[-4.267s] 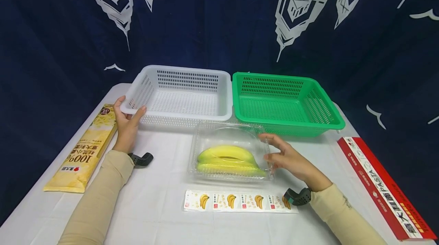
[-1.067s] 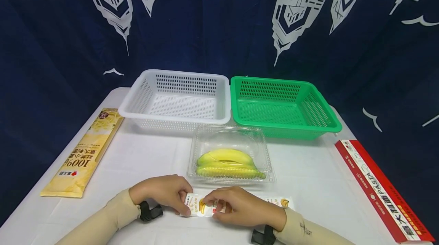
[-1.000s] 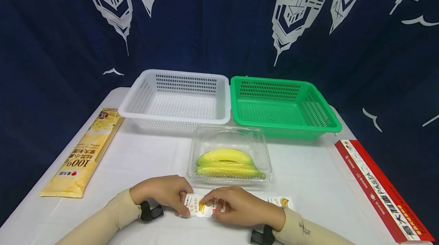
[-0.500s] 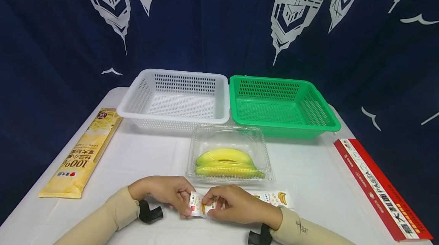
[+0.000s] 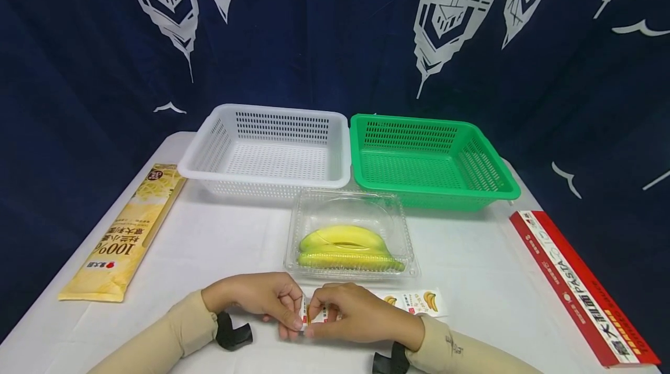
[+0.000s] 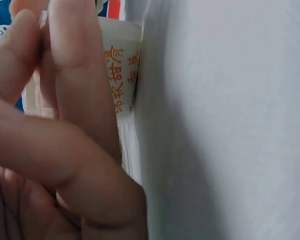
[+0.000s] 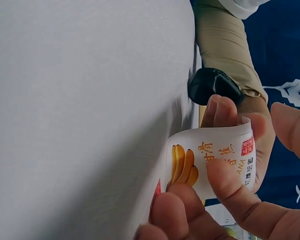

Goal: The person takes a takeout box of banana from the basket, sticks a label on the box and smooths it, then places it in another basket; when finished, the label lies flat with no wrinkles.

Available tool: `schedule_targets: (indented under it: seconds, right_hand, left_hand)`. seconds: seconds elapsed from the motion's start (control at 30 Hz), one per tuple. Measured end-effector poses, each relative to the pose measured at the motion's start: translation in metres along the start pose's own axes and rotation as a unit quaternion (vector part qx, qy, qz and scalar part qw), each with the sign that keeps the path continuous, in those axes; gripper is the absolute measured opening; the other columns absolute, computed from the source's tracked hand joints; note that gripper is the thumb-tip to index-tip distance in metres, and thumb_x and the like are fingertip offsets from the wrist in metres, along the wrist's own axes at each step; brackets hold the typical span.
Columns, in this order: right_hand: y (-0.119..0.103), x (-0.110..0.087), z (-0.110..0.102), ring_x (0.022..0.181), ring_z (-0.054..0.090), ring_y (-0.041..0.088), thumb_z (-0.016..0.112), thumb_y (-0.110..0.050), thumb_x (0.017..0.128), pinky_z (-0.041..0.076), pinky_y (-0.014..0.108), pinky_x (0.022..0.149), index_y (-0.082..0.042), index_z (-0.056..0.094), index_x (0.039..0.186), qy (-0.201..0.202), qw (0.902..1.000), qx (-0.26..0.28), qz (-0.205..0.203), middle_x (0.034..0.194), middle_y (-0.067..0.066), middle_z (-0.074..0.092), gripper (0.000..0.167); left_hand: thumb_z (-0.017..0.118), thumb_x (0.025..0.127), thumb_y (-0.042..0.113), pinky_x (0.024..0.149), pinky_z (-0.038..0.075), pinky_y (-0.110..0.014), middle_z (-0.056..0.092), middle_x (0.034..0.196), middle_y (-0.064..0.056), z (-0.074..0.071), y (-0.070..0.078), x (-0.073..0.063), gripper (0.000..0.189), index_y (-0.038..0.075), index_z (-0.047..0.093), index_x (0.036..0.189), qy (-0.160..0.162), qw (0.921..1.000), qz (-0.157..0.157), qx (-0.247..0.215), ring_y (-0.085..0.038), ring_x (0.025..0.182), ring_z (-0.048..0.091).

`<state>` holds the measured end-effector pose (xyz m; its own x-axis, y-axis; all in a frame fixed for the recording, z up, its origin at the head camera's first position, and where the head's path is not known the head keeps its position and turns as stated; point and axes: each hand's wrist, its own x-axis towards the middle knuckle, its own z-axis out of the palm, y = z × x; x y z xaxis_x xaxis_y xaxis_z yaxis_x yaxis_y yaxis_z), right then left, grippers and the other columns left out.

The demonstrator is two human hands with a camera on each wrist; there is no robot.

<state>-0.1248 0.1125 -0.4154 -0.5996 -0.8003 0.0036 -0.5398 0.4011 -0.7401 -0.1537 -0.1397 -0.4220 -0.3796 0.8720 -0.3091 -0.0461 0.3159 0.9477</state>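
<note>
A strip of banana stickers (image 5: 413, 302) lies in front of a clear plastic box (image 5: 396, 209) that holds bananas (image 5: 342, 240). My left hand (image 5: 264, 299) pinches the strip's left end between thumb and fingers. Close beside it, my right hand (image 5: 361, 313) pinches the same end, and this part of the strip is bent up. In the right wrist view a curved sticker (image 7: 182, 167) with a banana picture stands between the fingers of both hands. The left wrist view shows the back part of the sticker strip (image 6: 121, 70) behind the left fingers. My right hand hides the strip's middle.
Behind the box stand a white basket (image 5: 272, 179) and a green basket (image 5: 437, 192), side by side. A yellow pasta packet (image 5: 123, 234) lies along the left table edge, a red pasta box (image 5: 583, 287) along the right. A dark blue curtain (image 5: 356, 42) hangs behind.
Both hands left the white basket and clear box for the sticker strip. Over the last second the left hand shifts right, and the strip's left end bends up between the hands.
</note>
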Motion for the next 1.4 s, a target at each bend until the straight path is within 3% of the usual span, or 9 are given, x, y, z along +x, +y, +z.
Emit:
schedule_targets:
  seconds: [0.3,0.4,0.57,0.77,0.87,1.1,1.23,1.4]
  right_hand:
    - [0.012,0.004,0.014,0.073,0.054,-0.005,0.076,-0.059,0.096,0.047,0.019,0.063,-0.028,0.069,0.094,0.036,0.9979,-0.053,0.007,0.087,-0.021,0.060,0.033]
    - [0.016,0.005,0.018,0.073,0.052,-0.005,0.074,-0.061,0.098,0.045,0.020,0.062,-0.028,0.068,0.094,0.045,0.9960,-0.077,0.001,0.086,-0.021,0.058,0.034]
    - [0.006,0.003,0.010,0.072,0.051,-0.005,0.077,-0.045,0.101,0.045,0.019,0.063,-0.023,0.071,0.093,0.033,0.9979,-0.055,0.002,0.084,-0.019,0.058,0.024]
    - [-0.003,0.000,0.003,0.072,0.048,-0.005,0.079,-0.020,0.099,0.045,0.017,0.065,-0.018,0.065,0.086,0.032,0.9984,-0.040,0.023,0.079,-0.018,0.053,0.019]
    - [-0.003,-0.003,0.001,0.071,0.048,-0.006,0.079,-0.016,0.097,0.046,0.017,0.065,-0.017,0.063,0.084,0.037,0.9984,-0.032,0.026,0.078,-0.017,0.053,0.021]
    - [0.000,-0.012,-0.004,0.060,0.044,-0.008,0.076,-0.008,0.099,0.042,0.014,0.057,-0.012,0.060,0.081,0.035,0.9978,0.049,0.026,0.068,-0.018,0.051,0.024]
    - [0.000,-0.019,-0.009,0.059,0.044,-0.009,0.074,-0.005,0.100,0.040,0.013,0.055,-0.011,0.058,0.081,0.045,0.9969,0.063,0.010,0.066,-0.017,0.052,0.026]
    - [-0.004,-0.026,-0.018,0.061,0.059,-0.004,0.069,-0.001,0.102,0.049,0.017,0.055,-0.010,0.055,0.088,0.054,0.9938,0.096,-0.011,0.068,-0.007,0.066,0.022]
  left_hand:
    - [0.067,0.103,-0.002,0.048,0.031,-0.013,0.073,0.088,-0.037,0.001,-0.001,0.002,0.016,-0.017,0.063,0.097,-0.006,0.9998,0.019,0.006,0.002,0.069,0.070]
    - [0.066,0.103,-0.003,0.048,0.031,-0.012,0.072,0.090,-0.039,0.000,-0.001,0.003,0.017,-0.018,0.063,0.098,-0.009,0.9997,0.019,0.007,0.002,0.069,0.070]
    - [0.068,0.103,-0.001,0.049,0.032,-0.012,0.075,0.095,-0.033,-0.001,-0.002,0.002,0.016,-0.016,0.065,0.100,-0.017,0.9997,0.014,0.011,0.004,0.069,0.068]
    - [0.070,0.101,-0.001,0.050,0.034,-0.012,0.076,0.080,-0.025,-0.004,-0.002,-0.005,0.014,-0.013,0.064,0.096,-0.018,0.9994,-0.011,0.026,0.004,0.059,0.053]
    - [0.070,0.101,-0.002,0.051,0.034,-0.012,0.075,0.077,-0.019,-0.006,0.000,-0.009,0.014,-0.013,0.064,0.095,-0.020,0.9993,-0.021,0.023,0.004,0.057,0.049]
    - [0.071,0.099,-0.001,0.051,0.035,-0.012,0.073,0.073,0.007,-0.012,0.002,-0.017,0.014,-0.010,0.065,0.091,-0.020,0.9987,-0.043,0.016,0.003,0.057,0.050]
    - [0.071,0.098,0.001,0.051,0.036,-0.013,0.074,0.075,0.007,-0.015,0.003,-0.021,0.013,-0.007,0.067,0.088,-0.008,0.9983,-0.050,0.030,0.002,0.060,0.055]
    - [0.075,0.097,0.003,0.051,0.037,-0.013,0.073,0.073,0.007,-0.017,0.003,-0.024,0.016,-0.005,0.071,0.084,0.015,0.9975,-0.050,0.047,0.001,0.059,0.056]
